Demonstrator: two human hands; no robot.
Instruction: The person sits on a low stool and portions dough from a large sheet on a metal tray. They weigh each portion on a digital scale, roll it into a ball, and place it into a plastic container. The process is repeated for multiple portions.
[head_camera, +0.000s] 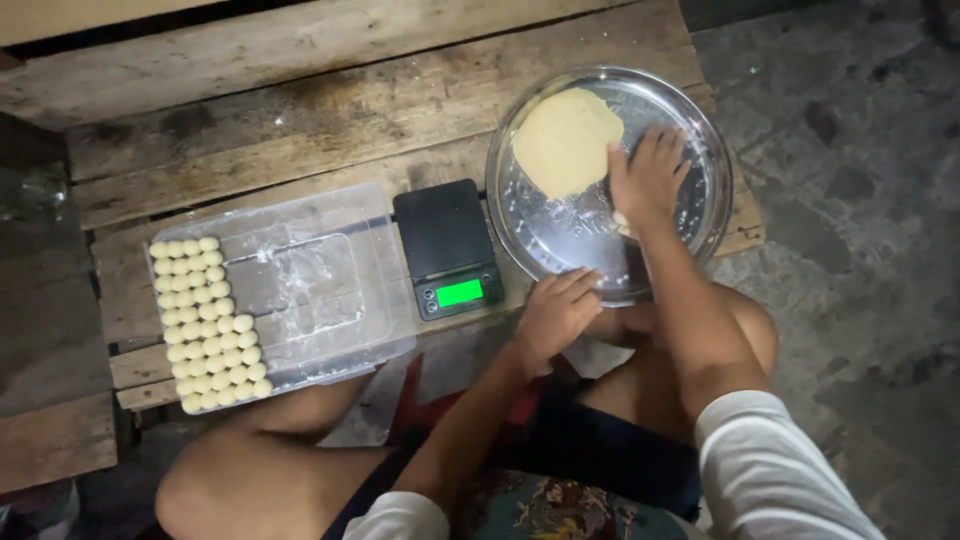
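A large round metal bowl (700, 150) sits on the wooden platform at the right, tilted toward me. A flat pale yellow lump of dough (565, 140) clings to its far left wall. My right hand (648, 180) is inside the bowl with fingers spread, pressing on the bottom just right of the dough. My left hand (555, 312) rests on the bowl's near rim, fingers curled over it. To the left lies a clear plastic tray (330, 290) with several small dough balls (208, 322) in rows along its left side.
A small black digital scale (445, 248) with a lit green display stands between the tray and the bowl. The wooden plank platform (280, 130) ends at the right, where a grey concrete floor (850, 200) begins. My bare knees are below the platform's edge.
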